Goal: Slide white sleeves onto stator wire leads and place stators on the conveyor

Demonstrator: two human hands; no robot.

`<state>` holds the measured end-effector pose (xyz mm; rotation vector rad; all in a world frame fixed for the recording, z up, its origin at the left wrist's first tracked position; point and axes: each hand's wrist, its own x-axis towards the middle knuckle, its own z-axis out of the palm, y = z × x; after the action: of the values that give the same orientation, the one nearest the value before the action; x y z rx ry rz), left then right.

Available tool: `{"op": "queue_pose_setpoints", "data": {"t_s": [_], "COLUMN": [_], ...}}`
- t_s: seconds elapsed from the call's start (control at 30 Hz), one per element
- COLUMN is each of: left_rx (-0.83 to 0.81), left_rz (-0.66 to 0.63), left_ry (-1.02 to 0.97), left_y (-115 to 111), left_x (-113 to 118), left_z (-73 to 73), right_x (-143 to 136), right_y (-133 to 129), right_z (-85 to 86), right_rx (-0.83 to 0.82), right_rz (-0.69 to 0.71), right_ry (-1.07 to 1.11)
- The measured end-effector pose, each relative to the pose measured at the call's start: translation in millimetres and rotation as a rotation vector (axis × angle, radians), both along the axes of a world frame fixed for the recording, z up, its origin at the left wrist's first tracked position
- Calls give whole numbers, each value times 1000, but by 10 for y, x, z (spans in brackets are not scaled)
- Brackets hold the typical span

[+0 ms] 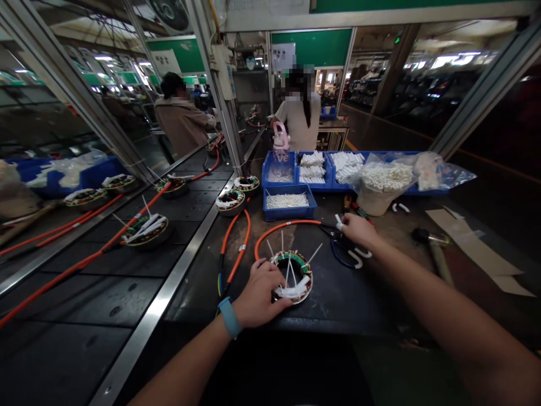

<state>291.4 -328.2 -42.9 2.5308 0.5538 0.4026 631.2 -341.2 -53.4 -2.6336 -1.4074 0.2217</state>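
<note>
Two bare arms stretch out, left hand clasping a wire ring, right hand farther off pinching a white tube, maybe tube-picking time, needing gentle aim next.

Through one head-worn camera, we face forward and down over the bench, with our left hand and right hand near below and the factory hall stretching far beyond.
</note>
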Motion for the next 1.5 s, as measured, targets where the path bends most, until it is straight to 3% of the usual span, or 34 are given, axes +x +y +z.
{"op": "queue_pose_setpoints", "data": {"t_s": [0.13,0.23,0.4,0.6,0.8,0.83,0.93,1.03,1.13,1.3,1.4,1.5], "left_rx": [-2,-10,-24,3,41,47,29,27,6,-104,-97,-139], "left_rz": [-11,-16,-33,-29,-27,-25,-25,73,200,176,171,208], "left_ry": [-1,12,60,55,120,135,173,136,33,-90,-142,-222], "left_y": [10,14,31,24,18,18,12,1,18,61,54,49], "left_x": [-17,-11,12,9,19,26,69,162,275,367,345,280], "left_z": [1,13,44,17,38,50,92,120,126,134,131,119], "right_x": [176,190,-53,-252,-461,-515,-676,-808,-903,-1049,-1072,-978], "right_y": [99,-65,-475,-583,-999,-1110,-1380,-1450,-1320,-1019,-982,-1102], "right_z": [91,72,-78,-103,5,46,211,376,481,560,526,388], "right_rx": [19,14,-49,-93,-26,-13,-16,-114,-201,-180,-171,-173], "right_rz": [25,78,241,239,252,304,576,776,847,952,991,954], "right_ry": [-11,9,92,212,709,697,385,49,-215,-393,-425,-418]}}
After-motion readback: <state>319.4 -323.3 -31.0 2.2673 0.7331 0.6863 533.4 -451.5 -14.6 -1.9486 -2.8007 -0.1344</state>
